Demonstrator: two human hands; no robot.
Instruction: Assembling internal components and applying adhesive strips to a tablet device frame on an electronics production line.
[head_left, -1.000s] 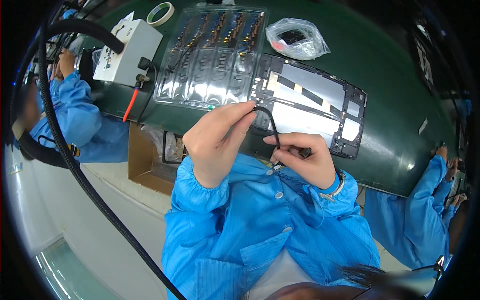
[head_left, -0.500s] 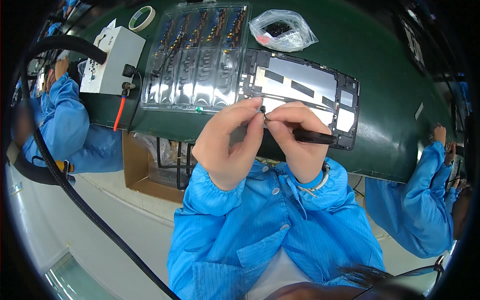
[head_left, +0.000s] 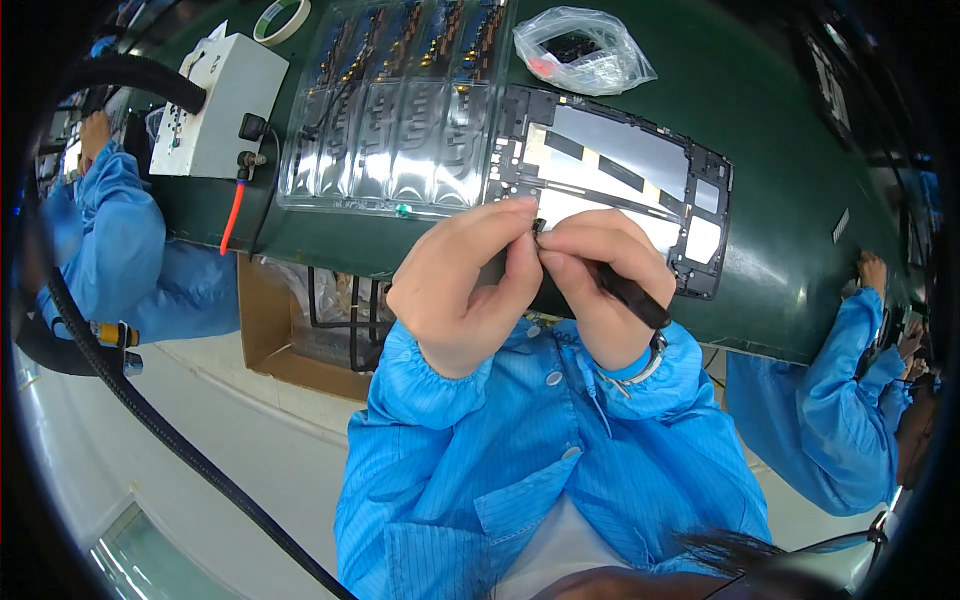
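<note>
My left hand (head_left: 465, 285) pinches a small black part (head_left: 539, 227) between thumb and forefinger; the part is too small to name. Thumb and forefinger of my right hand (head_left: 612, 285) meet at the same part from the other side. Within that hand's curled fingers lies a dark pen-shaped tool (head_left: 634, 297), its rear end sticking out above the wrist. Just beyond both hands, a black tablet-like frame (head_left: 715, 215) with silvery panels and dark strips lies on the green table. My fingers hide part of its near edge.
A clear plastic tray (head_left: 300, 185) with small circuit boards lies left of the frame. Beyond are a clear bag (head_left: 625, 60) of dark parts and a tape roll (head_left: 281, 20). A white box (head_left: 225, 105) with a hose stands left. A cardboard box (head_left: 262, 325) sits below; co-workers flank me.
The pen-shaped tool has tilted, its rear end swinging down toward my right wrist. My hands stay pinched together. The table and its things have shifted slightly in view.
</note>
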